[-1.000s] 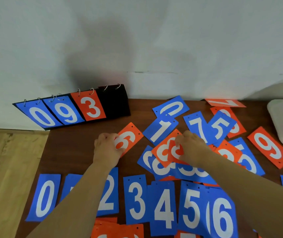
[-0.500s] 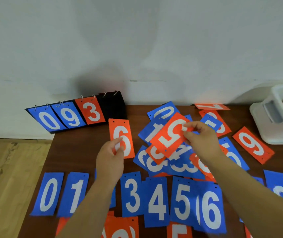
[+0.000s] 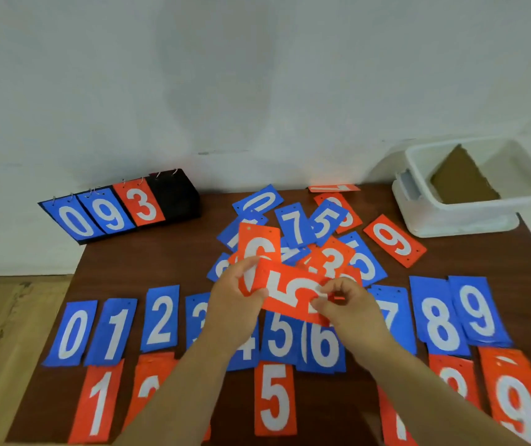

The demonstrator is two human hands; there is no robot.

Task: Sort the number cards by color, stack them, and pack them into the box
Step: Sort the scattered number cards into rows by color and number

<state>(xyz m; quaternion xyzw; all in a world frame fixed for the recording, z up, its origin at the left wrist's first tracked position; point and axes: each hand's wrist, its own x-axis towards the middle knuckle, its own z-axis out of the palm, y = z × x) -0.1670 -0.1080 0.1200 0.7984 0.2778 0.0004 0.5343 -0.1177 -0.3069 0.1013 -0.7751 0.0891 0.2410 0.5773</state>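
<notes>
**Both hands on one red 5 card, above the table centre**

- Left hand [image 3: 235, 297]: fingers curled round the left end of the red 5 card [image 3: 290, 292], thumb on top.
- Right hand [image 3: 346, 305]: pinching the card's right end between thumb and fingertips.
- The card lies sideways, tilted, digit facing up.
- Red 6 card [image 3: 259, 247]: upright, just behind the 5 at its 11 o'clock, lower edge hidden by it. Can't tell if the left hand grips it too.
- Loose pile [image 3: 306, 226]: mixed blue and red cards, overlapping, at 12 o'clock from the hands.
- Blue row [image 3: 76, 333]: 0 to 9 running 9 to 3 o'clock, middle cards partly under the arms.
- Red row [image 3: 98, 403]: near edge of the table [image 3: 161, 262], 6 o'clock.
- Box [image 3: 451, 222]: white, open, at 2 o'clock, with cardboard [image 3: 460, 181] inside.
- Scoreboard [image 3: 122, 207]: 10 o'clock, shows 0 9 3.
</notes>
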